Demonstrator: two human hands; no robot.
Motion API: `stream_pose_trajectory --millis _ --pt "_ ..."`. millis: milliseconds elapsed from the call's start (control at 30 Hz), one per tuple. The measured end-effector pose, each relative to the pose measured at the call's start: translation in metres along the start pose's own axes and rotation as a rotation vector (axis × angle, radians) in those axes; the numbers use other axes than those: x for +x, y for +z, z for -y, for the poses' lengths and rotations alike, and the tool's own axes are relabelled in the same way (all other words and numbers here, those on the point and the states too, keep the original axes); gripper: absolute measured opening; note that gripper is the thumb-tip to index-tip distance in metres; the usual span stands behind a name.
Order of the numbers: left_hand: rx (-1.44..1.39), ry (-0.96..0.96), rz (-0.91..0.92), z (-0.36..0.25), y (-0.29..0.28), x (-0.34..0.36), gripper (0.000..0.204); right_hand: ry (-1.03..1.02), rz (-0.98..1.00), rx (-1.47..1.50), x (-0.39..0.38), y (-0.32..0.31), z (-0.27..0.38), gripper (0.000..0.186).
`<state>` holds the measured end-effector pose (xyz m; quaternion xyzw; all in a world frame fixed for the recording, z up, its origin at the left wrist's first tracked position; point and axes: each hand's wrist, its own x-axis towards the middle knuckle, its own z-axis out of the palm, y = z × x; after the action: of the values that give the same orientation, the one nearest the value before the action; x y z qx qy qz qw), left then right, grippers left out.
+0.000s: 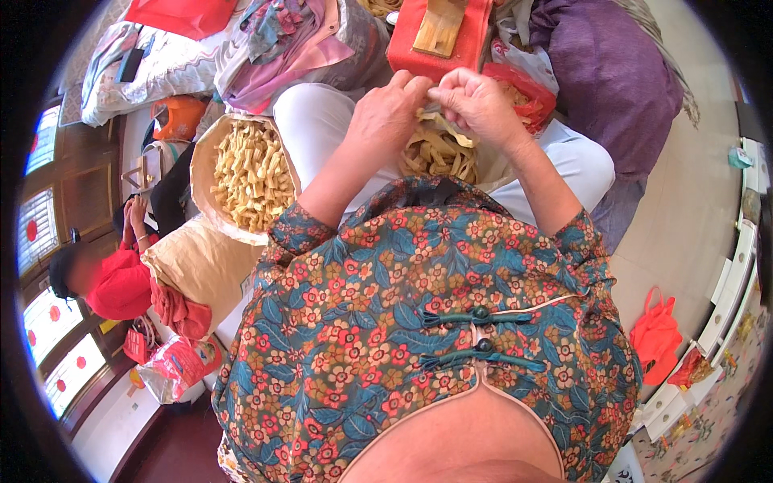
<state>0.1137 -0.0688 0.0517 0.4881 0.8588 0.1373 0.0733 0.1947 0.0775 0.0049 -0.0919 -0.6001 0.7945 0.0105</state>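
My left hand and my right hand meet above my lap, fingertips pinched close together; whatever lies between them is too small or hidden to make out. Just below them, a container of flat tan strips rests between my legs. Beside my left knee, a paper-lined container holds several short, knotted-looking tan pieces. A red covered block with a wooden board on it stands beyond my hands, and a red plastic bag sits to the right of them.
Folded bedding and pink cloth lie at upper left, purple fabric at upper right. A person in red sits to my left near brown paper. A red bag lies on the pale floor.
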Motion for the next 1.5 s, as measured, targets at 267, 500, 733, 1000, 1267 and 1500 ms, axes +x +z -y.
stream_pose_trajectory --millis 267,500,733,1000,1267,1500 --pt "0.082 0.358 -0.245 0.070 0.018 0.028 0.025 -0.149 -0.027 -0.072 0.003 0.024 0.007 0.019" --pt "-1.058 -0.148 0.096 0.069 0.027 0.054 0.016 -0.196 -0.286 -0.213 0.036 -0.012 -0.010 0.022" --pt "-0.902 -0.102 -0.038 0.077 0.034 0.087 0.017 -0.269 -0.426 -0.422 0.059 -0.040 -0.015 0.028" --pt "-0.715 -0.178 -0.119 0.079 0.032 0.111 0.024 -0.354 -0.533 -0.498 0.079 -0.044 -0.008 0.026" --pt "0.055 -0.216 -0.116 0.081 0.048 0.121 0.035 -0.085 -0.496 -0.729 0.097 -0.056 -0.044 0.031" --pt "-0.423 -0.401 -0.028 0.064 0.028 0.070 0.038 -0.277 -0.534 -0.715 0.052 -0.030 -0.017 0.026"
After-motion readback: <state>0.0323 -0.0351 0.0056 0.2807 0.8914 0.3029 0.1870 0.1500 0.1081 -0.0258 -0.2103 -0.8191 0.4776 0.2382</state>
